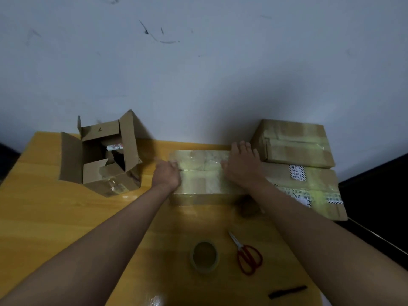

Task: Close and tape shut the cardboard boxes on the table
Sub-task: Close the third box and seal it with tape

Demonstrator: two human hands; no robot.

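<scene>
A flat closed cardboard box (202, 173) covered in clear tape lies in the middle of the yellow table (44, 217). My left hand (167, 174) rests on its left edge, fingers curled over the side. My right hand (241, 166) lies flat on its right end, fingers spread. An open box (99, 160) with its flaps up stands at the left, with items inside. A roll of tape (204, 256) and red-handled scissors (246, 253) lie near me on the table.
Two taped boxes are stacked at the right: a smaller one (293, 143) on a larger one (313, 191) with striped labels. A dark pen (287, 292) lies at the front right. A pale wall stands behind the table. The table's right edge drops off to darkness.
</scene>
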